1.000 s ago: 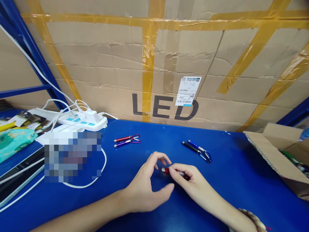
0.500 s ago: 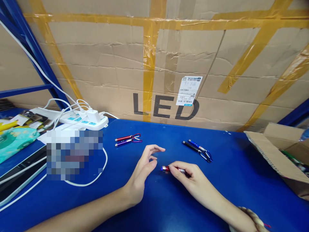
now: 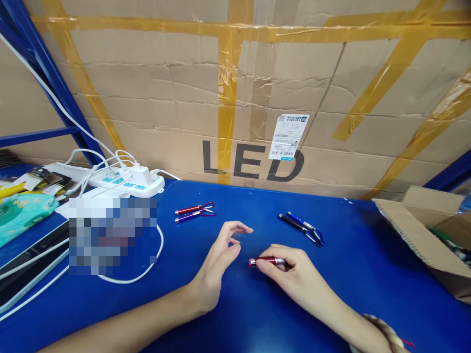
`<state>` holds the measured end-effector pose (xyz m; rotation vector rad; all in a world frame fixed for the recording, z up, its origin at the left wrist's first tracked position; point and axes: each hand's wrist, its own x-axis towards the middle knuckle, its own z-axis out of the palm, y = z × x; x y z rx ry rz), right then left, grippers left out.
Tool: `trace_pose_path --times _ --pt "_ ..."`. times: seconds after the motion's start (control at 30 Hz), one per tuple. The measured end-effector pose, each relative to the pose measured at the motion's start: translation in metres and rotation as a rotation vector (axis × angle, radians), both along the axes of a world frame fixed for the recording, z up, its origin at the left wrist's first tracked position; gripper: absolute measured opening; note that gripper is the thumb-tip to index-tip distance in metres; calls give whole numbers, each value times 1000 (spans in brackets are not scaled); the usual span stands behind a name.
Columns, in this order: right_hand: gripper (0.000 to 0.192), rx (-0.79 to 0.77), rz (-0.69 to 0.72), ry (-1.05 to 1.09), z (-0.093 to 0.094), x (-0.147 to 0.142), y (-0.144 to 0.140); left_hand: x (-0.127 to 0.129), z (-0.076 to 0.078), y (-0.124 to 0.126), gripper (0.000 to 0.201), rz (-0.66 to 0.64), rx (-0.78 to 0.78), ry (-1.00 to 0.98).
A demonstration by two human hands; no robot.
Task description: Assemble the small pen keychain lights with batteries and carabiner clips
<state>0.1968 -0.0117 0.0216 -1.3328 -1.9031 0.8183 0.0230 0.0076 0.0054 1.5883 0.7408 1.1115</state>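
Observation:
Between thumb and fingers, my right hand (image 3: 290, 264) grips a red keychain flashlight (image 3: 268, 261). Its silver tip points left and glows pinkish red. Just left of that tip, my left hand (image 3: 219, 267) is held with its fingers apart and slightly curved, touching nothing I can make out. Beyond my left hand lie a red flashlight (image 3: 187, 210) and a purple flashlight (image 3: 188, 217), side by side with their carabiner clips to the right. Behind my right hand, a black flashlight (image 3: 292, 222) rests against a blue flashlight (image 3: 296, 218).
A white power strip (image 3: 121, 182) with plugs and cables is at the back left. A white cable (image 3: 162, 245) loops near a blurred patch. On the right stands an opened cardboard box (image 3: 415, 235). A large taped carton (image 3: 165, 98) walls off the back of the blue table (image 3: 235, 328).
The flashlight's tip has gone from blue to pinkish red. My right hand has shifted slightly, moving the tip a little right and down. My left hand has hardly moved.

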Motion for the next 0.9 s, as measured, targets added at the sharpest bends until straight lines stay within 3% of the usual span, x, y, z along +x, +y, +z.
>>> trace_pose_path --times 0.9 --pt "16 9 -3 -26 -1 -1 -1 0 -6 4 27 -35 10 -9"
